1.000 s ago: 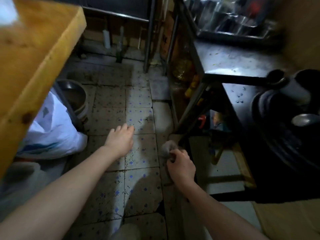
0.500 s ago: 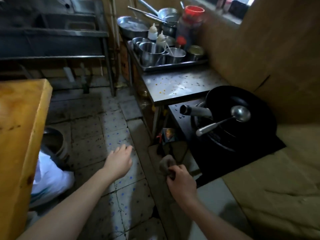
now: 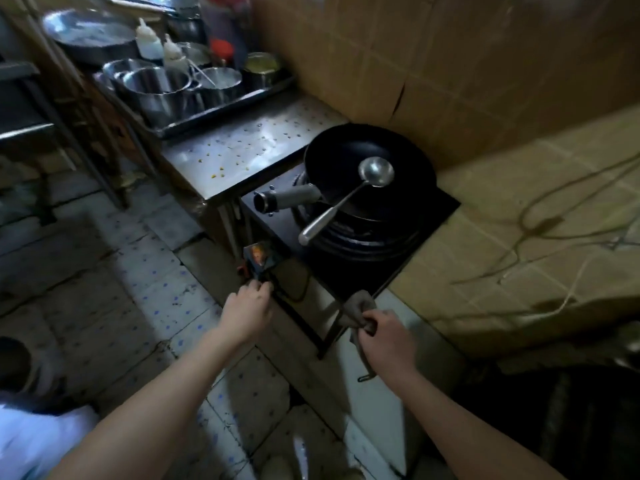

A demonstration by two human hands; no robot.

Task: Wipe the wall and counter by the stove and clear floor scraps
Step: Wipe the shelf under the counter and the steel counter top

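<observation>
Head: ladle (image 3: 375, 172) in wok (image 3: 346, 150); right hand (image 3: 386, 341) grips rag (image 3: 358, 303).

The right hand (image 3: 386, 337) hides much of the grey cloth (image 3: 358, 303). At lower left a white shape (image 3: 31, 445), perhaps a bag, is cut by the frame's edge.

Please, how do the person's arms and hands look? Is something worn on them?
The left forearm and right forearm are bare to the frame edge; no sleeves show. The left hand and the right hand wear no gloves. I see no watch, bracelet or ring, though the picture is dim.
</observation>
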